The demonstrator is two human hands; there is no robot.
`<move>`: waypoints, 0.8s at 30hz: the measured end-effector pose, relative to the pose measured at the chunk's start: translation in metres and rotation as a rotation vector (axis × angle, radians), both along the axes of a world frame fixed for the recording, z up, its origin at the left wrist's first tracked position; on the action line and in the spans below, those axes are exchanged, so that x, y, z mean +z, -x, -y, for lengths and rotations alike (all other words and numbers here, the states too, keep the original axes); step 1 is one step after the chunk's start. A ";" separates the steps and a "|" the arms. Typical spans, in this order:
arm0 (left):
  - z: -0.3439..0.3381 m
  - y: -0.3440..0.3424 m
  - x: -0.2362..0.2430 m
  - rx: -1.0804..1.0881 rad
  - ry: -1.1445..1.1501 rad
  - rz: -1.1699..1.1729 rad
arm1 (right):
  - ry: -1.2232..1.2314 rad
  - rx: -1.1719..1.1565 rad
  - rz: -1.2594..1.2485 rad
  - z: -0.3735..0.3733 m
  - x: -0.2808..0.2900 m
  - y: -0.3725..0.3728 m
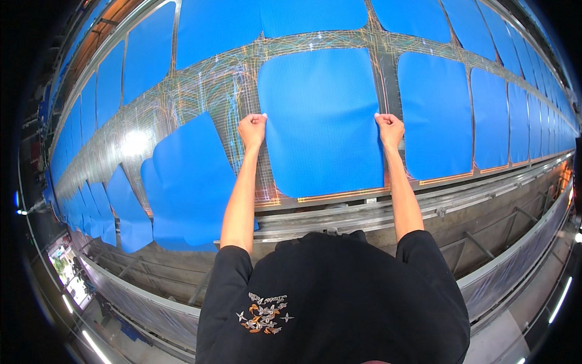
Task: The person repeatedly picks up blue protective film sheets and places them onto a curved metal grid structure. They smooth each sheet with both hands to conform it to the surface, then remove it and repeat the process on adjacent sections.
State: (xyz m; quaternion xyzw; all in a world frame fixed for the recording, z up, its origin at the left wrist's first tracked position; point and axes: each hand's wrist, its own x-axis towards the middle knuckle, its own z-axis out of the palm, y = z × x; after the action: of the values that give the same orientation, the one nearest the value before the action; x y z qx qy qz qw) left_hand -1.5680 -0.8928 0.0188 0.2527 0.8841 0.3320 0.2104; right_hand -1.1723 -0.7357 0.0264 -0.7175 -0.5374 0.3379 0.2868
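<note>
A blue sheet with rounded corners [321,121] lies in front of me on a long dark work surface [206,85] covered with thin coloured lines. My left hand [252,130] pinches its left edge, fingers closed. Opposite, my right hand [390,128] pinches the right edge at about the same height. Between the two hands the sheet shows a slight crease across its middle. Both forearms reach forward, nearly parallel.
Left of me, several blue sheets [188,176] lie skewed and overlapping, hanging over the near edge. More blue sheets [438,115] line up on the right, with another row [218,30] behind. Metal rails [297,228] run along the near side.
</note>
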 end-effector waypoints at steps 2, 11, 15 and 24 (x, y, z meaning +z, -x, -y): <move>-0.002 0.000 0.001 0.002 0.002 0.008 | 0.002 -0.001 -0.004 0.000 0.001 0.000; 0.014 0.002 0.020 -0.139 0.044 0.064 | 0.182 0.078 -0.061 -0.008 0.020 -0.004; 0.048 -0.022 0.031 -0.177 0.103 0.084 | 0.295 0.252 0.152 0.005 0.025 -0.036; 0.189 -0.109 0.019 0.008 0.180 0.162 | 0.354 0.191 -0.172 0.159 0.005 -0.115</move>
State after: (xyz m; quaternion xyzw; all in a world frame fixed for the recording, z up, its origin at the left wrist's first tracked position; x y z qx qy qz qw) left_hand -1.4592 -1.0815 0.0377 0.2016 0.8915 0.2714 0.3016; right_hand -1.0572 -0.8950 0.0311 -0.6709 -0.5086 0.5128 0.1678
